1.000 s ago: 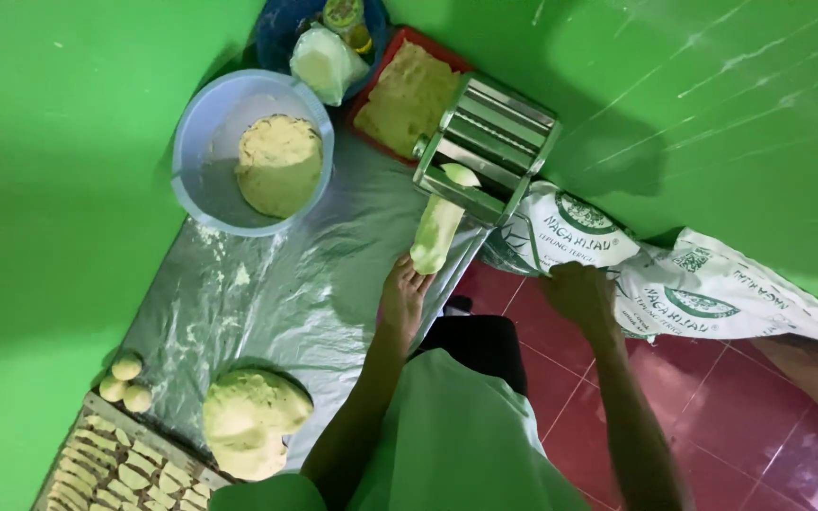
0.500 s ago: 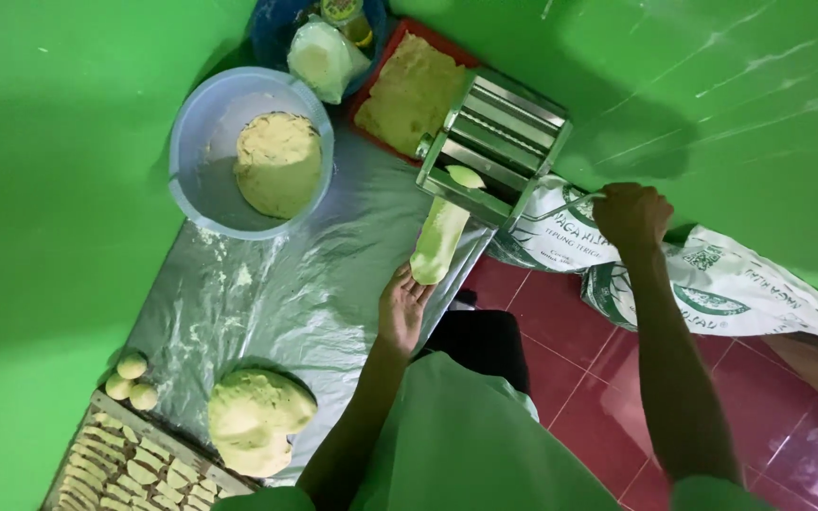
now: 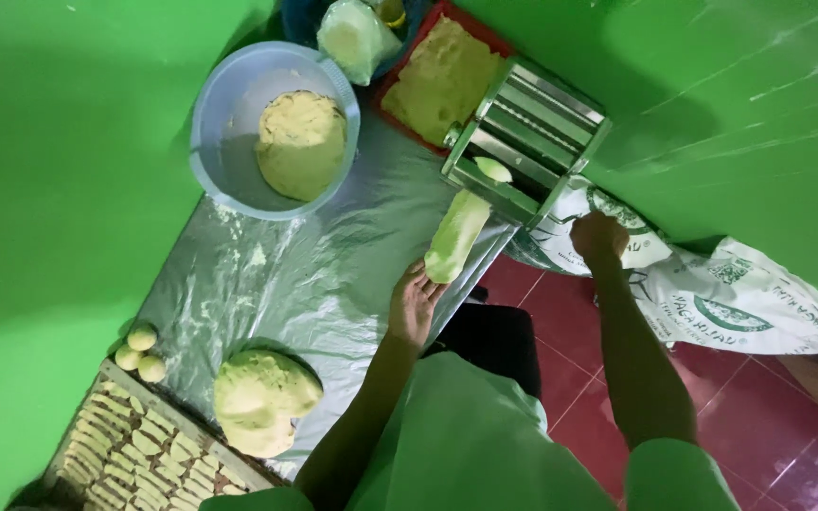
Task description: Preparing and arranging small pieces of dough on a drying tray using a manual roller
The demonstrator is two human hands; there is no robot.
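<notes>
Pale dough sheet [image 3: 457,236] is fed out of the steel pasta roller [image 3: 528,142] at the plastic sheet's [image 3: 305,284] far right edge. It is met from below by the left hand [image 3: 415,308], held open and flat. The right hand [image 3: 599,236] is closed at the roller's side (presumably on a crank, hidden). The sheet is best supported lightly, never pulled, while turning is kept slow and even.

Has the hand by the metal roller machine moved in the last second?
Yes. The right hand has risen from lower on the printed sack to sit right beside the metal roller machine.
</notes>
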